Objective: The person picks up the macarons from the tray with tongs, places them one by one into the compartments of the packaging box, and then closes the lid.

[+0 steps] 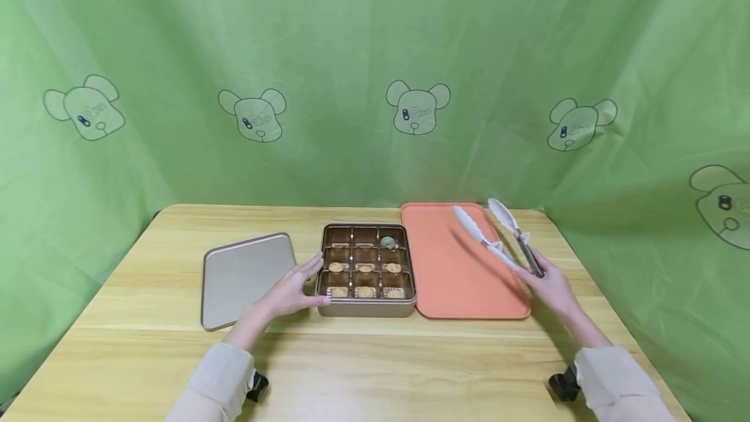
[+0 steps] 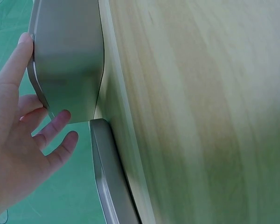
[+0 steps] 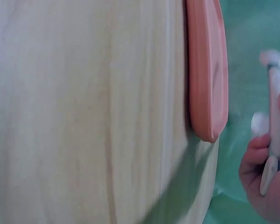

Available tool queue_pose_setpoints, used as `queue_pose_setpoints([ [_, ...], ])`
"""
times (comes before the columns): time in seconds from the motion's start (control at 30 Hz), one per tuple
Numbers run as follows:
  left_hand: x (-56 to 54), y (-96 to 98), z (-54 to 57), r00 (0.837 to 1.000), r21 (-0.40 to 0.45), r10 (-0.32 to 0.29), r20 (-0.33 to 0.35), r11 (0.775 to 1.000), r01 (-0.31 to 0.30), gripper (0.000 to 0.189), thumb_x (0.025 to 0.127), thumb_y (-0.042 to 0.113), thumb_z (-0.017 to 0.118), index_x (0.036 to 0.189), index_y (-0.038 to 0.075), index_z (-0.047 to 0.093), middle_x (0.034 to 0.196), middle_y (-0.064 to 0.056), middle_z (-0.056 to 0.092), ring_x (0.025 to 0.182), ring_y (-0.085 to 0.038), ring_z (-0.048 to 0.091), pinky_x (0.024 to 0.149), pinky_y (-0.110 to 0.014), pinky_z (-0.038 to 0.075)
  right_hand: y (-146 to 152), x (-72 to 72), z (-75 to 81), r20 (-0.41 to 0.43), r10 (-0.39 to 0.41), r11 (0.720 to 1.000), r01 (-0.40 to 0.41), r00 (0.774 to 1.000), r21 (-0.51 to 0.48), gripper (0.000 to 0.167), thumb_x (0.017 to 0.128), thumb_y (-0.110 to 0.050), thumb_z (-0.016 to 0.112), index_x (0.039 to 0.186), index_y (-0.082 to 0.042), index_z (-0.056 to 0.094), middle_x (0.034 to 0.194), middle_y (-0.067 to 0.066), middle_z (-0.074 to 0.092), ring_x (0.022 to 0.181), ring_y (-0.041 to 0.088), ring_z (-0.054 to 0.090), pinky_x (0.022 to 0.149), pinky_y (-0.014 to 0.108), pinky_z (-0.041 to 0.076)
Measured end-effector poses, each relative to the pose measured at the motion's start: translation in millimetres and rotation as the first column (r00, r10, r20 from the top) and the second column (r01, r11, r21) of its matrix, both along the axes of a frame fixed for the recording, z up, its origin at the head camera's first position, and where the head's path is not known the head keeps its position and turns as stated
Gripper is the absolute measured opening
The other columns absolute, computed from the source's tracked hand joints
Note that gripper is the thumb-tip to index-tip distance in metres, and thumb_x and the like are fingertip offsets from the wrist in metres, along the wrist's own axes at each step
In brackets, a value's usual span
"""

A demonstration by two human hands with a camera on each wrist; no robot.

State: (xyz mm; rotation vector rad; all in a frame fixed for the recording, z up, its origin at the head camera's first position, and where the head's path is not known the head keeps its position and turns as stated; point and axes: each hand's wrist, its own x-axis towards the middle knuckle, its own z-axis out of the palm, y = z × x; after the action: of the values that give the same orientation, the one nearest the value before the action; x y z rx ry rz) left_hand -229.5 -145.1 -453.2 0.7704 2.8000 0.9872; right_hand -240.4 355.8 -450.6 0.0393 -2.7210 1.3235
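Observation:
A square metal tin (image 1: 367, 309) with a brown divided insert stands mid-table. Yellowish cookies (image 1: 365, 268) in paper cups fill its middle and front rows, and a round green piece (image 1: 388, 242) sits in the back right compartment. My left hand (image 1: 299, 288) touches the tin's left side, thumb at the front left corner, fingers spread along the rim. In the left wrist view the fingers (image 2: 56, 128) look loosely bent. Over the orange tray (image 1: 463, 272), my right hand (image 1: 551, 285) grips the handles of the tongs (image 1: 505, 239), whose pale tips are spread apart with nothing between them.
The tin's metal lid (image 1: 249, 279) lies on the table to the left, close to my left forearm. The tray stands against the tin's right side. A green curtain (image 1: 340, 51) with bear-face drawings hangs behind the wooden table (image 1: 351, 370).

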Motion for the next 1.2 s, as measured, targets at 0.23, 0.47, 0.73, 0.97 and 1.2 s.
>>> queue_pose_setpoints([
  [0.23, 0.1, 0.1, -0.7, 1.0, 0.013, 0.003, 0.013, 1.0, -0.003, 0.086, 0.077, 0.037, 0.069, 0.138, -0.008, 0.027, 0.149, -0.018, 0.017, 0.132, -0.042, 0.024, 0.108, -0.058, 0.012, 12, 4.4, -3.3, 0.11, -0.138, 0.982, 0.15, 0.984, -0.116, 0.071, 0.09, -0.037, 0.054, 0.14, 0.003, 0.026, 0.059, -0.007, 0.04, 0.048, 0.004, 0.039, 0.041, 0.022, 0.038],
  [0.47, 0.1, 0.2, -0.1, 1.0, 0.023, 0.005, 0.025, 1.0, -0.005, 0.087, 0.076, 0.037, 0.069, 0.138, -0.006, 0.026, 0.149, -0.015, 0.015, 0.133, -0.041, 0.022, 0.11, -0.055, 0.011, 21, 5.4, -5.4, 0.176, -0.186, 0.963, 0.216, 0.967, -0.164, 0.056, 0.089, -0.037, 0.056, 0.121, 0.004, 0.037, 0.063, -0.008, 0.04, 0.05, 0.005, 0.04, 0.043, 0.021, 0.039],
  [0.73, -0.1, -0.1, -0.7, 1.0, 0.024, 0.002, 0.021, 1.0, -0.002, 0.087, 0.076, 0.037, 0.069, 0.138, -0.006, 0.026, 0.149, -0.016, 0.016, 0.133, -0.04, 0.022, 0.11, -0.055, 0.009, 26, 7.8, -4.8, 0.215, -0.207, 0.964, 0.237, 0.954, -0.123, 0.07, 0.09, -0.031, 0.056, 0.14, 0.006, 0.022, 0.063, -0.009, 0.038, 0.049, 0.003, 0.038, 0.044, 0.022, 0.04],
  [0.97, -0.1, 0.0, -0.9, 1.0, 0.028, -0.001, 0.015, 1.0, 0.001, 0.087, 0.077, 0.038, 0.068, 0.138, -0.007, 0.026, 0.149, -0.016, 0.016, 0.133, -0.039, 0.022, 0.11, -0.055, 0.008, 31, 6.9, -8.1, 0.214, -0.237, 0.964, 0.257, 0.948, -0.071, 0.071, 0.089, -0.032, 0.056, 0.139, 0.007, 0.024, 0.065, -0.006, 0.039, 0.051, 0.005, 0.04, 0.046, 0.023, 0.041],
  [1.2, -0.4, -0.7, -1.6, 1.0, 0.024, 0.002, 0.019, 1.0, -0.002, 0.088, 0.076, 0.039, 0.068, 0.139, -0.006, 0.026, 0.15, -0.015, 0.015, 0.133, -0.04, 0.022, 0.11, -0.055, 0.01, 37, 7.4, -12.6, 0.209, -0.248, 0.967, 0.253, 0.946, 0.004, 0.069, 0.089, -0.033, 0.056, 0.137, 0.007, 0.027, 0.072, 0.003, 0.046, 0.057, 0.01, 0.046, 0.049, 0.025, 0.044],
])
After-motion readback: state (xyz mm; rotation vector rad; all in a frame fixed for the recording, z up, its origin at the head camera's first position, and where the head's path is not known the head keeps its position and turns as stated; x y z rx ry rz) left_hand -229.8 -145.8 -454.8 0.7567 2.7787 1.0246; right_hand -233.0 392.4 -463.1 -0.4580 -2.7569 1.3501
